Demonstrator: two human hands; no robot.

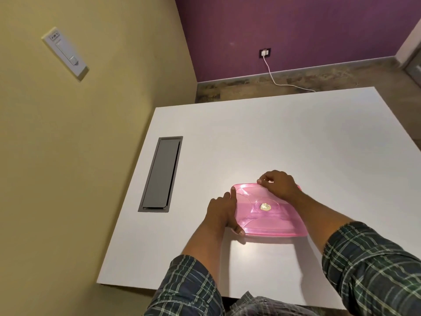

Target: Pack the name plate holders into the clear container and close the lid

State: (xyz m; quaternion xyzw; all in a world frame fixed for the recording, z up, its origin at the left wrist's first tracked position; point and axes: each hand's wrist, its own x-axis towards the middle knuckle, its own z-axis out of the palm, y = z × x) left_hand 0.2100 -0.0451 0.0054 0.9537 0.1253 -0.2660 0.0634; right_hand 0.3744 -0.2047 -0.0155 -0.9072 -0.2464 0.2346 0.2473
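Lid first: the translucent pink rectangular plastic lid [268,210] sits on the container at lower centre of the frame, on the white table [296,137], its long axis running left to right. I see my left hand [222,212] pressed against its left short edge, index finger straight, thumb at the near corner; my right hand [279,183] pinches the far rim. Hands stand apart, both touching it. I judge only pressing the edges down remains; holders inside I cannot tell
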